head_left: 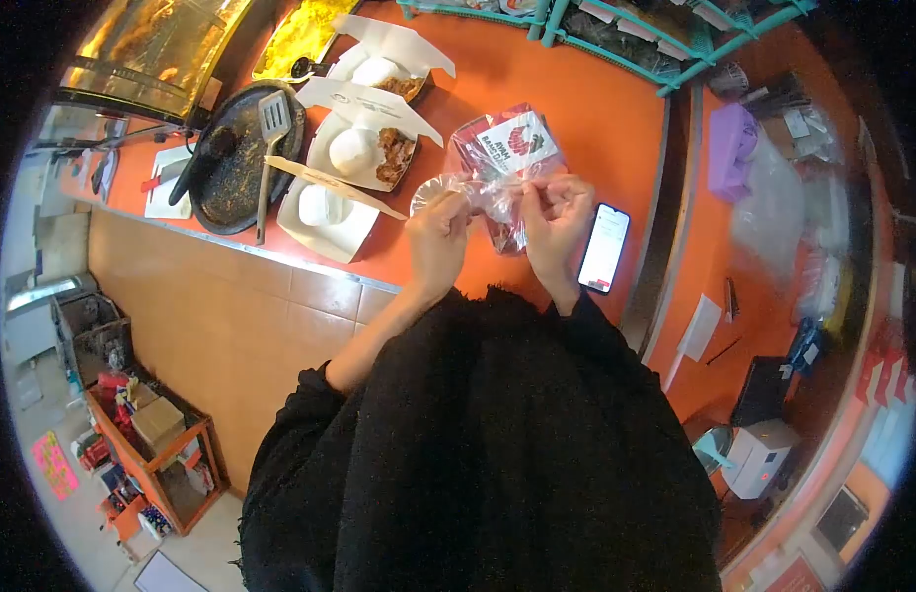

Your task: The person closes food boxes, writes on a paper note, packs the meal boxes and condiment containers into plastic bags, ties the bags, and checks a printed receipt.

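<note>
Contents of the clear plastic bag (491, 185) are hard to make out: red and dark matter beside a printed card (517, 143). The bag rests on the orange table (601, 109); the left hand (440, 239) and right hand (555, 225) each show a narrow grip, pinching its plastic. Open boxes (354, 235): three, each holding one white mound (354, 151). Brown food (395, 156) is visible in two; the nearest is partly hidden by its flap. One black dish (236, 187) bears one spatula (274, 116). One phone (604, 247) lies beside the right hand.
</note>
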Demonstrator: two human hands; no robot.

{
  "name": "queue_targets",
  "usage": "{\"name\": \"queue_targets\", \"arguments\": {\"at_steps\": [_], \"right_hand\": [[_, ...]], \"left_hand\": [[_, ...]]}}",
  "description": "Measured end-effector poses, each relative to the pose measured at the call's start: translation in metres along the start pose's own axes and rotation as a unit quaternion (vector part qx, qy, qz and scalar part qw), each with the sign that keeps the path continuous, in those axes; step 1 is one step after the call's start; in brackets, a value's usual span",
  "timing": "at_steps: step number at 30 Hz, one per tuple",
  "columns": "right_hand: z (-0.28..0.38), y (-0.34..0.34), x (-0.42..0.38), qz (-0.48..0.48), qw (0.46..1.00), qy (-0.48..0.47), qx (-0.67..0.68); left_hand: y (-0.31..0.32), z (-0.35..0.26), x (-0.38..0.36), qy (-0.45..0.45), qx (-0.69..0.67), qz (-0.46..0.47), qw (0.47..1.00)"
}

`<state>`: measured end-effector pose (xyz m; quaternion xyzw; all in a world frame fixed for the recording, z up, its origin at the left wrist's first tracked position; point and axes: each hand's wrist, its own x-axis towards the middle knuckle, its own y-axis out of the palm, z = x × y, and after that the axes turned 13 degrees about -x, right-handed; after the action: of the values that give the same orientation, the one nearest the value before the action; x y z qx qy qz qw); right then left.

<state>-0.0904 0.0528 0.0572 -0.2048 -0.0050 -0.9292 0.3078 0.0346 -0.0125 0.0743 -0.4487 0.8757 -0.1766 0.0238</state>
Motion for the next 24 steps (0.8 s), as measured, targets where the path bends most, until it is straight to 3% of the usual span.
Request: {"name": "queue_targets", "arguments": {"at_steps": [4,6,10,13,15,19,21,24], "right_hand": [[-0.004,0.007,-0.001,-0.031,0.997,-0.052,-0.044],[-0.001,0.005,-0.001,-0.016,0.999,-0.015,-0.033],[0.003,0.001,0.002,-0.025,0.999,-0.027,-0.024],[0.005,-0.001,0.007,0.002,1.000,0.013,-0.017],[0.010,-0.002,0.011,0.009,0.994,0.075,0.083],[0.007,0.002,0.012,0.057,0.989,0.118,0.063],[0.003,0.006,0.012,0.082,0.993,0.075,0.042],[0.002,0.011,0.009,0.081,0.996,0.030,-0.030]], "left_hand": [[0.009,0.006,0.001,0.031,-0.046,-0.079,0.995],[0.013,-0.002,0.001,-0.015,-0.196,-0.140,0.971],[0.012,-0.008,0.001,-0.010,-0.243,-0.158,0.957],[0.006,-0.007,0.006,0.056,-0.122,-0.131,0.982],[0.003,0.007,0.009,0.108,0.059,-0.083,0.989],[0.007,0.011,0.016,0.162,0.101,-0.102,0.976],[0.005,0.008,0.019,0.226,0.101,-0.111,0.963],[-0.001,0.000,0.018,0.153,0.064,-0.065,0.984]]}}
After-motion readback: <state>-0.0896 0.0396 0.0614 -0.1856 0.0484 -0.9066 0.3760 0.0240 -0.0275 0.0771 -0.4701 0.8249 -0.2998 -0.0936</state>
